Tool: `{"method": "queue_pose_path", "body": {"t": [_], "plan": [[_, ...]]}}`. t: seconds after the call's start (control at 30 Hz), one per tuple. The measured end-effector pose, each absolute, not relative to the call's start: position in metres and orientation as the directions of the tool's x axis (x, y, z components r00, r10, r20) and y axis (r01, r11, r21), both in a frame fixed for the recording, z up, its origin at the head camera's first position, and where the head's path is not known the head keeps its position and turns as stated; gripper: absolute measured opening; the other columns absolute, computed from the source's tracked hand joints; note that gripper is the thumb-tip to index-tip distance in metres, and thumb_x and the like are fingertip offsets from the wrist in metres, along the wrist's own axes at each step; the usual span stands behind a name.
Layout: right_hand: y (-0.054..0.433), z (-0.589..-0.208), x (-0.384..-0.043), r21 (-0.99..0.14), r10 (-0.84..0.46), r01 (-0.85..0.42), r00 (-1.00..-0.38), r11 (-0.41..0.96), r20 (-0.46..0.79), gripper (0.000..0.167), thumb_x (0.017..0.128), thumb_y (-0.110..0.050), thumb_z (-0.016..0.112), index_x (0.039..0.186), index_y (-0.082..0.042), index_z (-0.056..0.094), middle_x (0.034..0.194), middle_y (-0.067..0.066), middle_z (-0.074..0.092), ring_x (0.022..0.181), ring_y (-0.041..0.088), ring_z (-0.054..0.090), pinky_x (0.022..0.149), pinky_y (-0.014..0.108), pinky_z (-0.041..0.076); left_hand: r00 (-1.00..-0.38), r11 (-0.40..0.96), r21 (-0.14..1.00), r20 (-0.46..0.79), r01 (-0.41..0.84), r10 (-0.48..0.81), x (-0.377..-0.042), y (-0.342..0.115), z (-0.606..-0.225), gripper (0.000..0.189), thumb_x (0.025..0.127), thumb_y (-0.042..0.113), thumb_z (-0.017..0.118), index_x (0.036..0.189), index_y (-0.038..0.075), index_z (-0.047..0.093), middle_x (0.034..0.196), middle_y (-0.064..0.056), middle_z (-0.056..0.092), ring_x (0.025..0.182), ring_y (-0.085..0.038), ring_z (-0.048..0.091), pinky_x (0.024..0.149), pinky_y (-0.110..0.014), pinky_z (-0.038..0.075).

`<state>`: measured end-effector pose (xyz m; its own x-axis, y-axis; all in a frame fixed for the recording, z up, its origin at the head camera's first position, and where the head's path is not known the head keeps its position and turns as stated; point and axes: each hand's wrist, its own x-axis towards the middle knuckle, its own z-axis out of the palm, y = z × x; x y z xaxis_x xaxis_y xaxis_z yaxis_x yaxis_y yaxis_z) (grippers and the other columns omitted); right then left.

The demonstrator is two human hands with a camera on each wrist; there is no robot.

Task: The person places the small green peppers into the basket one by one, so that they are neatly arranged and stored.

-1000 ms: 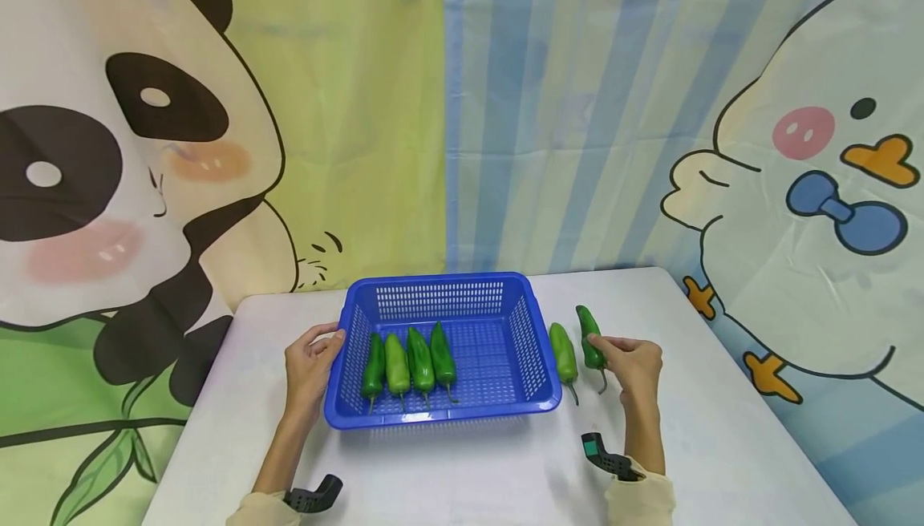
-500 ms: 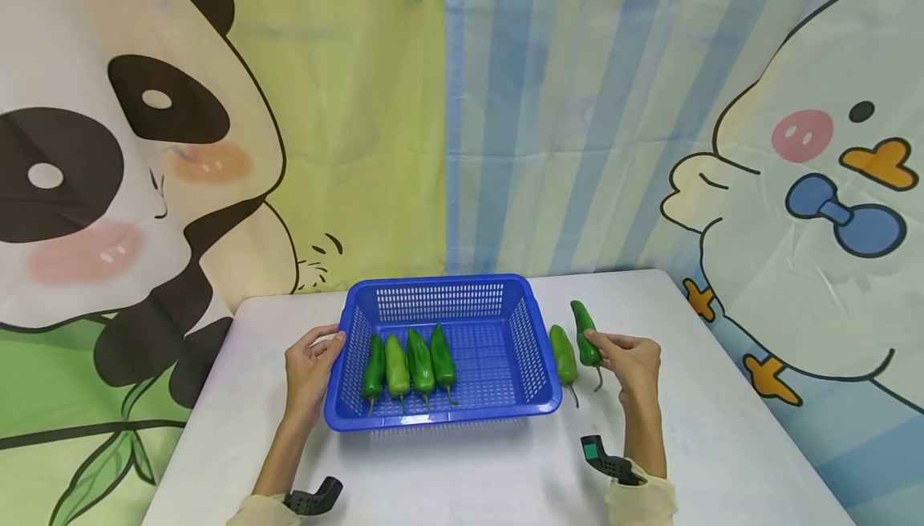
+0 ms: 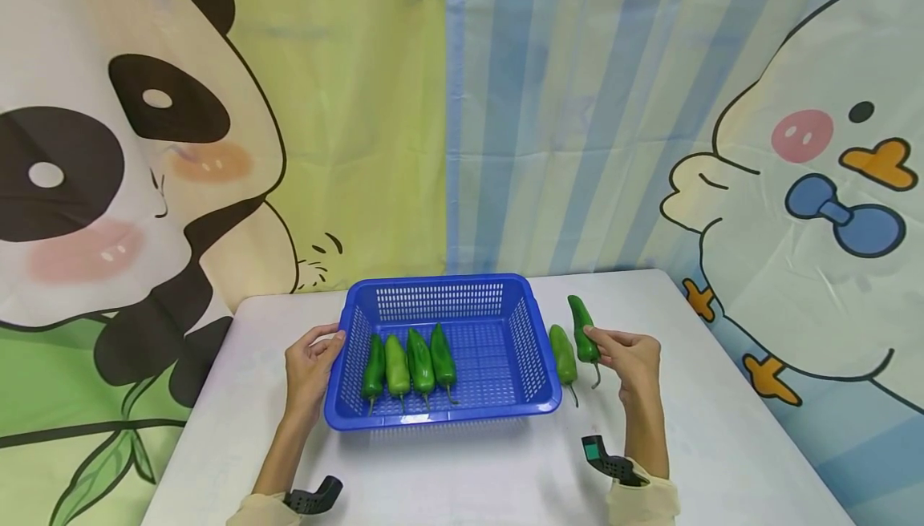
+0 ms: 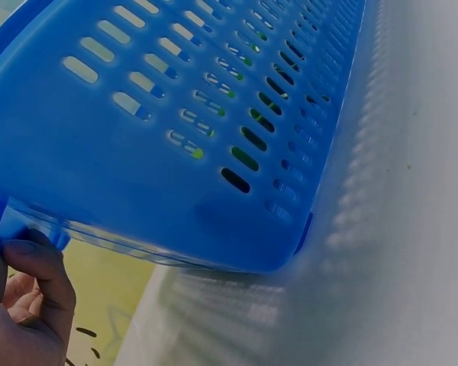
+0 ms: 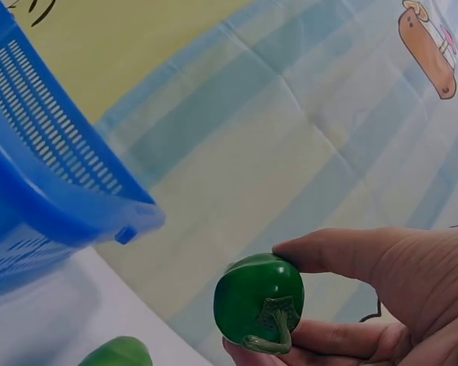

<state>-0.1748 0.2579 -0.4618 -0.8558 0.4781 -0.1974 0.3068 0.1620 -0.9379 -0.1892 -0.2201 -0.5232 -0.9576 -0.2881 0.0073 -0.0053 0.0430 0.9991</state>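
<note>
A dark green chili pepper (image 3: 583, 330) is pinched between the thumb and fingers of my right hand (image 3: 630, 356); the right wrist view shows its stem end (image 5: 259, 301). A lighter green pepper (image 3: 562, 354) lies on the table beside the basket's right side. My left hand (image 3: 312, 364) grips the left rim of the blue plastic basket (image 3: 462, 412), thumb and fingers bent around it in the left wrist view. Inside the basket, several green peppers (image 3: 421, 359) lie side by side in its left half, stems toward me.
The basket stands on a white table (image 3: 447, 478) whose back edge meets a printed curtain (image 3: 505, 125) with a panda and a white bird. Black straps with camera mounts (image 3: 612, 462) sit on both wrists.
My right hand has raised the dark green pepper a little and brought it slightly left, toward the lighter pepper and the basket. The left hand and basket stay in place.
</note>
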Motion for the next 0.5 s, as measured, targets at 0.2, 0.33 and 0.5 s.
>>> {"method": "queue_pose_path", "body": {"t": [0.2,0.33,0.5], "plan": [[0.253,-0.458,-0.176,-0.949,0.452,0.273,-0.875,0.16,-0.175,0.057,0.098,-0.029,0.084,0.132,0.015,0.07,0.133,0.031,0.069,0.073,0.001,0.072,0.072,0.017,0.064,-0.958,0.043,0.999,0.007,-0.006,-0.287,-0.19,-0.22,-0.523,0.039,0.108,0.025,0.071,0.134,-0.004,0.07,0.087,0.01,0.08,0.074,-0.005,0.077,0.068,-0.021,0.065],[0.25,-0.457,-0.175,-0.952,0.439,0.258,-0.883,0.162,-0.165,0.056,0.097,-0.027,0.084,0.13,0.016,0.07,0.125,0.028,0.073,0.073,0.002,0.072,0.07,0.016,0.063,-0.958,0.043,0.999,0.003,-0.01,-0.288,-0.19,-0.22,-0.524,0.039,0.108,0.026,0.071,0.134,-0.003,0.07,0.087,0.01,0.08,0.074,-0.005,0.077,0.068,-0.021,0.065],[0.246,-0.455,-0.176,-0.952,0.428,0.26,-0.887,0.162,-0.17,0.056,0.097,-0.028,0.085,0.13,0.014,0.071,0.119,0.023,0.076,0.073,0.003,0.073,0.072,0.017,0.064,-0.957,0.043,0.999,-0.006,-0.019,-0.291,-0.19,-0.221,-0.524,0.039,0.108,0.026,0.071,0.135,-0.003,0.07,0.087,0.011,0.08,0.075,-0.005,0.077,0.069,-0.021,0.065]]}}
